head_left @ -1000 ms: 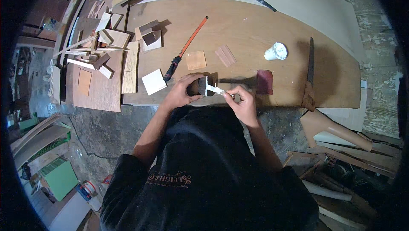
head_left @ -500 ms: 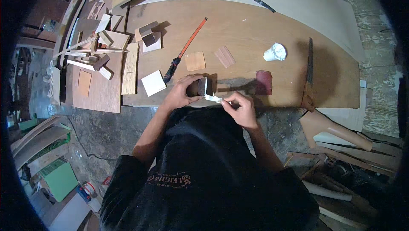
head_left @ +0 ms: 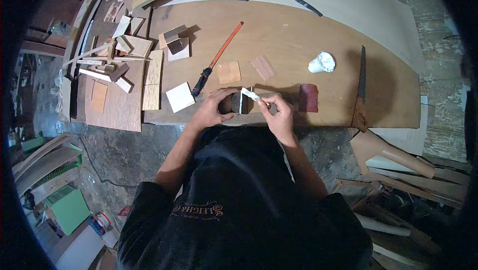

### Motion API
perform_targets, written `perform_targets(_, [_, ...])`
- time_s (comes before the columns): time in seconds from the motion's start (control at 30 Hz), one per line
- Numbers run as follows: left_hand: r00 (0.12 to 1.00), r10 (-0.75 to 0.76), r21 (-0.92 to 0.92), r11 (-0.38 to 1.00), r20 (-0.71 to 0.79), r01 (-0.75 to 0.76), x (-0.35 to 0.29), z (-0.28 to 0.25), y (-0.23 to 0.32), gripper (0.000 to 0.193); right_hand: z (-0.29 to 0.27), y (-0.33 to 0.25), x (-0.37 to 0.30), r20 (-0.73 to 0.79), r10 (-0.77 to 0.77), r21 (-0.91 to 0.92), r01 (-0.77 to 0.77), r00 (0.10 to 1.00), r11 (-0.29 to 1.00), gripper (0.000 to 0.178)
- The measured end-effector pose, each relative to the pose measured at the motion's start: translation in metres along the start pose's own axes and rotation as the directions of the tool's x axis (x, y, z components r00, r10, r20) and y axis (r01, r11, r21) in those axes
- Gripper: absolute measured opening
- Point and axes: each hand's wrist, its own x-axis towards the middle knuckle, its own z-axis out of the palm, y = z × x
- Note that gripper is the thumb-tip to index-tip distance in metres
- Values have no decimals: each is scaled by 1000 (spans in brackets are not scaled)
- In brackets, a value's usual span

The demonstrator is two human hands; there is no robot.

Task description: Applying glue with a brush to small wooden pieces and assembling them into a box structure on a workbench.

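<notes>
My left hand (head_left: 211, 110) is wrapped round a small dark box-like wooden piece (head_left: 238, 103) near the table's front edge. A line of white paste runs along its right-hand edge. Between the thumb and fingers of my right hand (head_left: 280, 117) is a small stick (head_left: 251, 94) coated in white paste. The stick's tip touches the far end of the pasted edge. Farther right stands a white cup (head_left: 321, 63) holding similar white paste.
A saw (head_left: 361, 88) lies at the right, with maroon sandpaper (head_left: 308, 97) nearer me. Left of centre are an orange-and-black cutter-like tool (head_left: 217, 58), a white square tile (head_left: 179, 97) and a thin tan square (head_left: 229, 72). Wood scraps (head_left: 112, 68) pile up at the far left.
My right hand has moved the pasted stick from the near end of the wooden piece's edge to its far end. My left hand keeps its hold.
</notes>
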Motion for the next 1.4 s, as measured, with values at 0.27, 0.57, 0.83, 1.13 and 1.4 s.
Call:
perform_targets(0.27, [999, -34, 22, 999, 9, 34, 0, -2, 3, 73, -6, -9, -10, 81, -28, -4, 29, 996, 1000, 12])
perform_targets(0.57, [1000, -24, 28, 999, 15, 24, 0, 0, -1, 74, -34, -18, -4, 8, -64, -136, 65, 998, 989, 11])
perform_targets(0.83, [999, -47, 24, 999, 13, 47, 1, -3, 8, 73, -148, 25, 94, -462, -85, -314, -74, 883, 947, 11])
perform_targets(1.13, [1000, -11, 23, 1000, 3, 11, -1, 0, 2, 74, -160, 76, 132, -212, 45, -518, -152, 976, 842, 15])
perform_targets(1.4, [999, -38, 21, 999, 13, 38, 0, 0, 2, 74, -162, 96, 123, -355, 27, -434, -191, 935, 880, 15])
